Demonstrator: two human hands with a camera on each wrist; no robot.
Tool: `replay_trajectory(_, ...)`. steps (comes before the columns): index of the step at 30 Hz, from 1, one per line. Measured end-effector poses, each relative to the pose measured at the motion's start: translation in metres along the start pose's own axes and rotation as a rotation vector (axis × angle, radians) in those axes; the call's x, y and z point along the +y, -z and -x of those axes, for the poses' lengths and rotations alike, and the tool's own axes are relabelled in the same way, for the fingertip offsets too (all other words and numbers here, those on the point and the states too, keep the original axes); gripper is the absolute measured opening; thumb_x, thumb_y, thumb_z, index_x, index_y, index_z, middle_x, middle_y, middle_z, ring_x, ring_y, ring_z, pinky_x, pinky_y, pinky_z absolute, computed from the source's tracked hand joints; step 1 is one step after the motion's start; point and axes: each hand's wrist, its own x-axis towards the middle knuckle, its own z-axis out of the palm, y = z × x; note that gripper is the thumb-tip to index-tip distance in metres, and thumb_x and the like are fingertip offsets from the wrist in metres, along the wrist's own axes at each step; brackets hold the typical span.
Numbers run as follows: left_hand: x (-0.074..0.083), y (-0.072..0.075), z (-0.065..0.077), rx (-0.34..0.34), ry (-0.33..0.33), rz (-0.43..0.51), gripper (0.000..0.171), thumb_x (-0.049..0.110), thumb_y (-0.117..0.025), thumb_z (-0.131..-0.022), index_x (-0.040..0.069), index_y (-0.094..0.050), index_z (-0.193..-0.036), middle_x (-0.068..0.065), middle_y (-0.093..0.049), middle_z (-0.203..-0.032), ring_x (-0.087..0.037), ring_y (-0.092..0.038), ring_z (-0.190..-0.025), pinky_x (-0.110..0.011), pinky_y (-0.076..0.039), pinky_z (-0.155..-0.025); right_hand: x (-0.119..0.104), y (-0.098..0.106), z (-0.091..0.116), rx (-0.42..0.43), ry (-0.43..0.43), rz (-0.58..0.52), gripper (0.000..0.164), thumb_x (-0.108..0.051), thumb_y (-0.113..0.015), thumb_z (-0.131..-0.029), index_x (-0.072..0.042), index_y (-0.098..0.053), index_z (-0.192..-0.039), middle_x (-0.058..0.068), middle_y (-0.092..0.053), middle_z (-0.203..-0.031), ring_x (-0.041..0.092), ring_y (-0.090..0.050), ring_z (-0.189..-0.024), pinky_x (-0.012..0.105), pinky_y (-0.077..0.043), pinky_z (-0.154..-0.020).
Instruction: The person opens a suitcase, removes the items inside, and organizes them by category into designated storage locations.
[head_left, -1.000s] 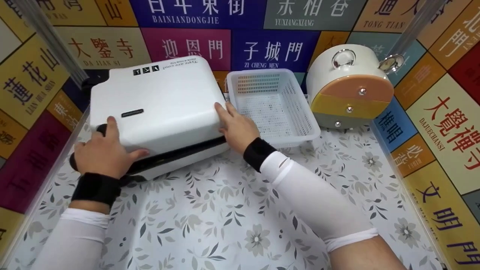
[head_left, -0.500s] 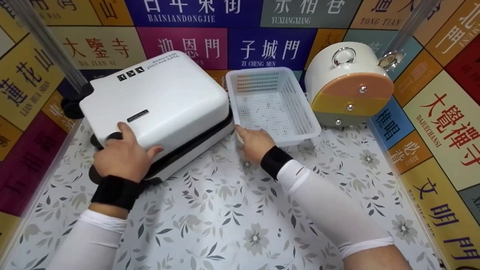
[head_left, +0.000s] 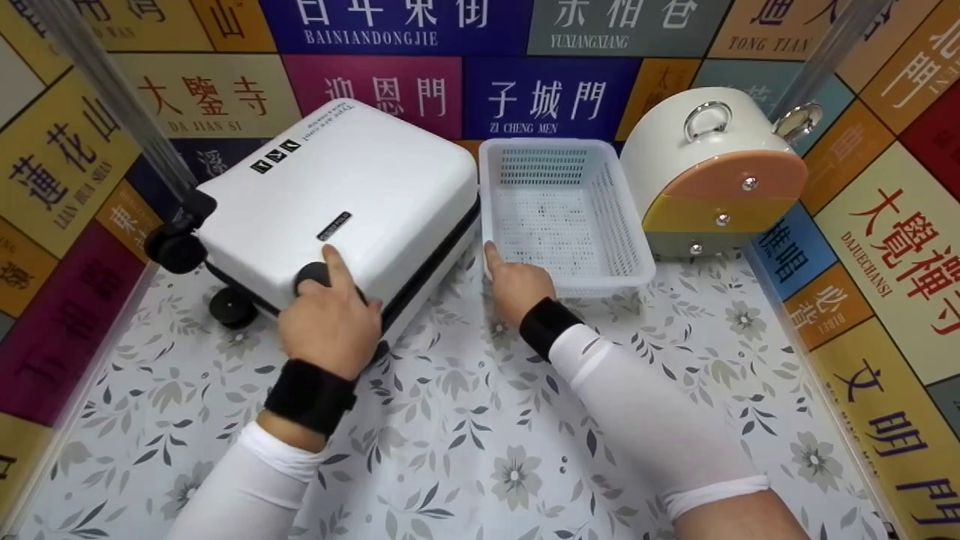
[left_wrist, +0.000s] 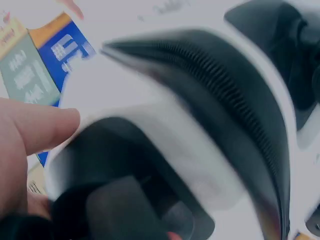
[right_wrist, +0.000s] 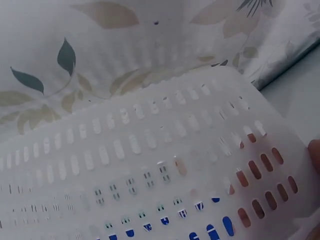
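Observation:
A white hard-shell suitcase lies flat at the back left, with black wheels on its near-left end. My left hand grips its near corner at a black wheel, with the index finger stretched over the shell and the thumb on the right side. In the left wrist view, the thumb lies by the black wheel housing, below the zip. My right hand presses the near-left corner of a white plastic basket from outside. Skin shows through the slots of the basket wall.
A rounded white cabinet with orange, yellow and grey drawers stands right of the basket. Patterned panels enclose the back and sides. A clear pole rises at the left. A leaf-print cloth covers the table.
The suitcase has turned and shifted rightward, its wheeled end swinging towards me with my left hand. My right hand has left the suitcase for the basket, which has slid slightly right.

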Motion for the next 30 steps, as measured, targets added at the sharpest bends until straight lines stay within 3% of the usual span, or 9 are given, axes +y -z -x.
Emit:
replay_trajectory(9,0.042,-0.003,0.004,-0.013,-0.073,0.136,0.101,0.056,-0.058,-0.100,-0.004,-0.010,-0.167,-0.036,-0.063,-0.113,-0.041,-0.067,-0.076,-0.052,-0.060,-0.061,0.011,-0.002,0.000,0.008,-0.030,-0.024,0.071,-0.009,-0.060,-0.097,-0.010,-0.036,-0.164,0.014,-0.072,-0.077,0.031,-0.068,-0.064,0.048,-0.059,-0.062)
replay_trajectory(18,0.093,-0.015,0.004,0.019,-0.163,0.176,0.097,0.041,-0.064,-0.097,-0.007,-0.014,-0.165,-0.031,-0.063,-0.109,-0.033,-0.065,-0.072,-0.046,-0.059,-0.059,0.020,-0.003,0.002,0.016,-0.034,-0.033,0.080,-0.005,-0.064,-0.089,-0.013,-0.038,-0.164,0.016,-0.075,-0.081,0.034,-0.070,-0.069,0.050,-0.061,-0.068)
replay_trajectory(25,0.121,-0.017,0.001,0.002,-0.152,0.186,0.100,0.041,-0.065,-0.094,-0.006,-0.014,-0.166,-0.029,-0.062,-0.111,-0.033,-0.066,-0.075,-0.046,-0.059,-0.059,0.024,-0.004,0.002,0.085,-0.026,-0.031,0.070,-0.007,-0.064,-0.093,-0.012,-0.044,-0.160,0.017,-0.075,-0.080,0.036,-0.071,-0.070,0.052,-0.061,-0.068)
replay_trajectory(30,0.134,-0.019,-0.001,0.040,-0.146,0.211,0.094,0.037,-0.062,-0.093,-0.007,-0.020,-0.164,-0.028,-0.062,-0.106,-0.033,-0.066,-0.074,-0.047,-0.058,-0.059,0.027,-0.006,0.001,0.134,-0.014,-0.015,0.062,-0.005,-0.060,-0.096,-0.011,-0.050,-0.157,0.016,-0.073,-0.075,0.034,-0.070,-0.064,0.050,-0.060,-0.063)
